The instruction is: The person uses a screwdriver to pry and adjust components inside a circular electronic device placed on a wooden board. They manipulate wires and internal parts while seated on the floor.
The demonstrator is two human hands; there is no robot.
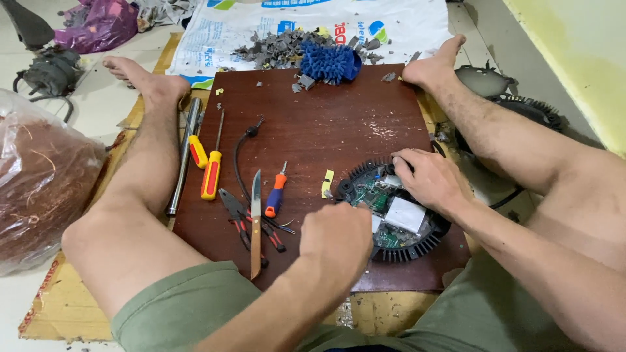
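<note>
Brown wooden board (339, 124), screwdrivers (210, 175), knife (255, 225), pliers (238, 215), round black circuit unit (398, 221)

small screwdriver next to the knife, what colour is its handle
Blue and orange handle on the small screwdriver, beside the knife; clearest in the head view.

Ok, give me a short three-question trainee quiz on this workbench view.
1. True or false: the right hand rests on the far rim of the round black finned housing.
2. Which tool lies nearest the left hand? A) the knife B) the blue mitt C) the metal rod
3. Fill in: the housing sits on a dark ____ board.

Key:
1. True.
2. A; the knife lies just left of the closed left hand, while the mitt is at the far edge and the rod is by the left leg.
3. Brown (reddish-brown).
</note>
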